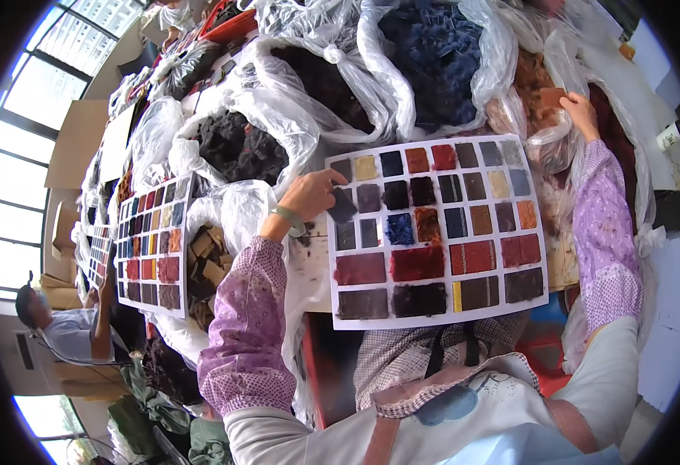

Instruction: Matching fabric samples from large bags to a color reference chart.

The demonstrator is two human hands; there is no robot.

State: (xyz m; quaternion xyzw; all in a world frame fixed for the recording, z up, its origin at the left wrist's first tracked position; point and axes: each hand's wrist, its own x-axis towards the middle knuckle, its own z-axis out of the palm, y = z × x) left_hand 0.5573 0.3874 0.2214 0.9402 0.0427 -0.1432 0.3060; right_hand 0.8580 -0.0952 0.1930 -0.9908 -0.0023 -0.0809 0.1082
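Note:
A white sample board (441, 319) covered with rows of coloured fabric swatches lies in front of me, just above my lap. My left hand (309, 195) is at its upper left corner, with fingers and thumb closed on a dark grey fabric swatch (343, 208) that overlaps the left-hand column. Out to the right, my right hand (582, 116) reaches over an open plastic bag of orange-brown pieces (532, 81). Its fingertips pinch a small brown-orange swatch (552, 97). Purple patterned sleeve covers are on both forearms.
Open clear plastic bags hold dark grey fluff (243, 147), blue pieces (433, 62) and dark brown pieces (321, 81). Another swatch board (152, 248) stands at the left, beside a box of tan scraps (210, 260). Further left, a co-worker (76, 329) holds a similar board. A red stool (545, 356) is below.

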